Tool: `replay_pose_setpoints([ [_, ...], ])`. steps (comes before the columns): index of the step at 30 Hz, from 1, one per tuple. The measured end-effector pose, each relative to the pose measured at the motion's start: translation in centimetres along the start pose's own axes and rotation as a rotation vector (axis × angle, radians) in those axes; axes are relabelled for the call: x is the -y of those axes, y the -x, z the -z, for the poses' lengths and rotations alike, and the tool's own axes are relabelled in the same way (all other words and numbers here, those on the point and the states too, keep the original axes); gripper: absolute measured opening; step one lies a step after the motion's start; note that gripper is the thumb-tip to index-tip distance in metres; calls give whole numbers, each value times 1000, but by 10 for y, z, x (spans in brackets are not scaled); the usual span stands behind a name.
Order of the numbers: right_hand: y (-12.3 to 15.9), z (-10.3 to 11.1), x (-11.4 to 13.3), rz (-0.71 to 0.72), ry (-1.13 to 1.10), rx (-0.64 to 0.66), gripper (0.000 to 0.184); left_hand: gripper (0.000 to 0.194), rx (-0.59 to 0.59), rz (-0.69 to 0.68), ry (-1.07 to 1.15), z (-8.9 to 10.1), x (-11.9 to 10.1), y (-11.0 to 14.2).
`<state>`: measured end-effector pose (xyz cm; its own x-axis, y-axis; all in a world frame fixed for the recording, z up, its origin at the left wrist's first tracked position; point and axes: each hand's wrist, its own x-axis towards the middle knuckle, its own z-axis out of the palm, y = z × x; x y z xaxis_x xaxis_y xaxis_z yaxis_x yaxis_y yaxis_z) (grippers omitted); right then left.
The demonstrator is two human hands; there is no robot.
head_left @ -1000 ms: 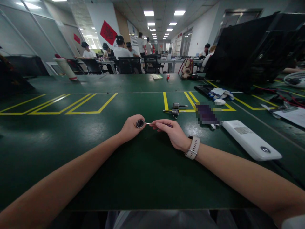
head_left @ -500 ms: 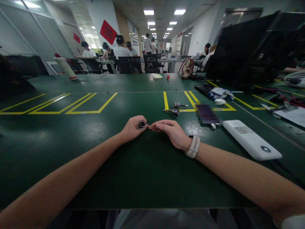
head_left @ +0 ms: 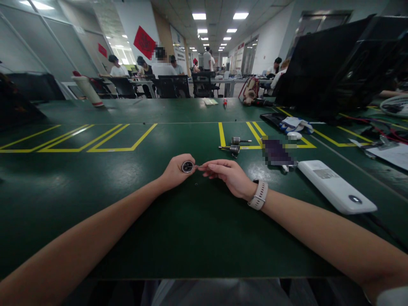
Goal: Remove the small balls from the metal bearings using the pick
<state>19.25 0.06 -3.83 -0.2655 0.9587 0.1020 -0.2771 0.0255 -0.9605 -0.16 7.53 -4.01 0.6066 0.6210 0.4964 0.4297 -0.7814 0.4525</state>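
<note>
My left hand (head_left: 177,171) is closed around a hole saw (head_left: 187,166), a short metal cup whose round open end and dark inside face me. My right hand (head_left: 225,172) pinches a thin metal rod (head_left: 198,166) between thumb and fingers. The rod's tip reaches into the mouth of the cup; its exact kind is too small to tell. Below the hands lies a tiny ring (head_left: 196,184) on the green table. Beyond my right hand are a second hole saw (head_left: 235,149) and a third hole saw (head_left: 236,140), both lying on their sides with shanks showing.
On the right lie a phone (head_left: 277,152), a white power bank (head_left: 336,186), gloves (head_left: 296,125) and a clipboard (head_left: 390,151). A large black monitor (head_left: 325,63) stands behind them. Yellow tape (head_left: 111,149) marks the table (head_left: 178,238). A bottle (head_left: 89,90) stands far left.
The hole saw in my left hand has shifted and turned slightly, its mouth now a little further left. The rod still reaches into it. In the background, standing people have moved right.
</note>
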Motion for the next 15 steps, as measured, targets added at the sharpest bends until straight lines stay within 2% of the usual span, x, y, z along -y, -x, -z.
replay_pose_setpoints([
  [4,1,-1,1,2,-26,-33,17,14,6,12,13,0,-1,1],
  [9,3,-3,-2,94,98,-88,17,12,24,-18,-185,-1,-1,0],
  [15,2,-2,1,1,50,-59,16,11,64,-42,-194,0,-1,-1],
])
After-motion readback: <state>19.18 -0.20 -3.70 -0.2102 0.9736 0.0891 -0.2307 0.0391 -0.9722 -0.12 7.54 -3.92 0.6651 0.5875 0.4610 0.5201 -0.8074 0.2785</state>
